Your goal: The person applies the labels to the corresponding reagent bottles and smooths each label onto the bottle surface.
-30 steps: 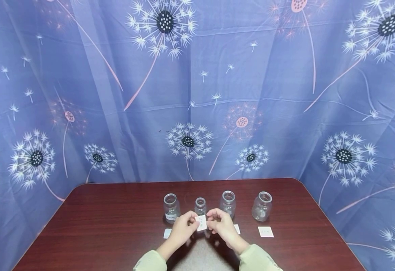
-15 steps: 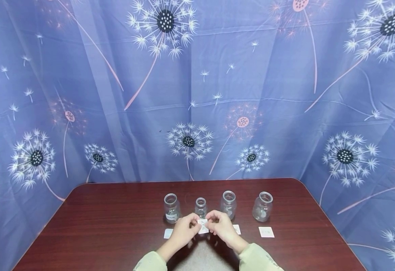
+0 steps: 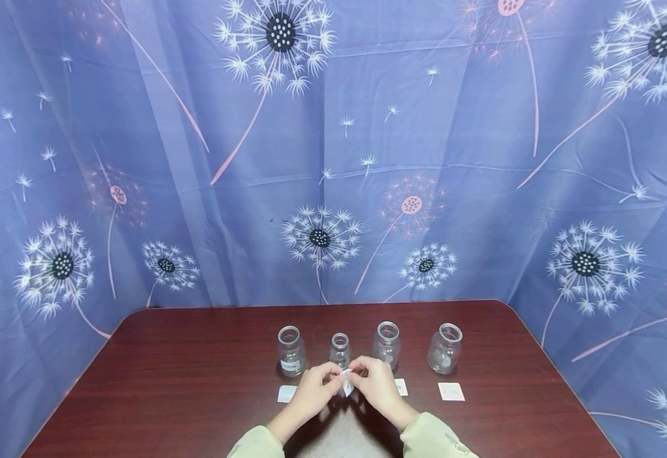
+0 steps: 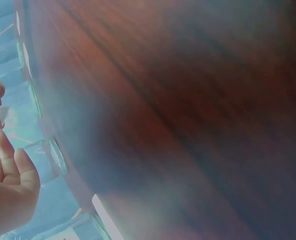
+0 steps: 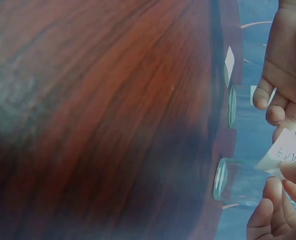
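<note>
Over the near middle of the table, both hands hold one small white paper label (image 3: 347, 383) with dark handwriting. My left hand (image 3: 315, 389) pinches its left side between thumb and fingers, and my right hand (image 3: 376, 387) pinches the right side. From the head it looks narrow and bent; its writing (image 5: 289, 151) shows better in the right wrist view. Just behind the fingertips stands a small clear glass jar (image 3: 340, 348), its lower part hidden by the hands. To its left is a larger jar (image 3: 291, 346) bearing a white label.
Two more open glass jars, one right of centre (image 3: 387, 340) and one farther right (image 3: 444, 350), complete the row. White paper pieces lie in front: one at left (image 3: 286, 394), one partly behind the right hand (image 3: 402, 387), one at right (image 3: 451, 391). A dandelion-print curtain (image 3: 241, 254) hangs behind.
The label, flat and facing the head camera a second ago, has turned and now looks narrow and bent. The fingertips of both hands have come closer together. The jars stay in place.
</note>
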